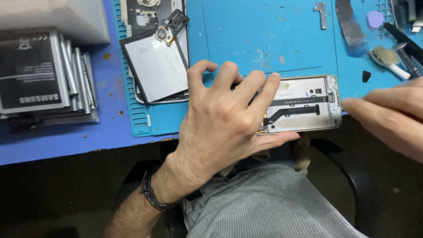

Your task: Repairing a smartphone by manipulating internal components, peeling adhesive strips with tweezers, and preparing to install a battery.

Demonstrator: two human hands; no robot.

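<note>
My left hand (224, 117) grips an opened phone frame (308, 105) at the near edge of the blue work mat (264, 39), fingers spread over its left half and thumb under it. The frame shows a silver inner plate with a black flex cable. My right hand (387, 117) hovers just right of the frame's end, blurred, fingertips pointing toward it; I cannot see anything in it. A detached cracked screen panel (154, 66) lies on the mat to the left, resting on another phone body.
A stack of flat phone batteries (39, 72) sits at the left on the blue table. A small brush (387, 59), dark tools (405, 42), a purple disc (375, 19) and a metal bracket (321, 13) lie at the mat's far right. A grey box (53, 17) stands far left.
</note>
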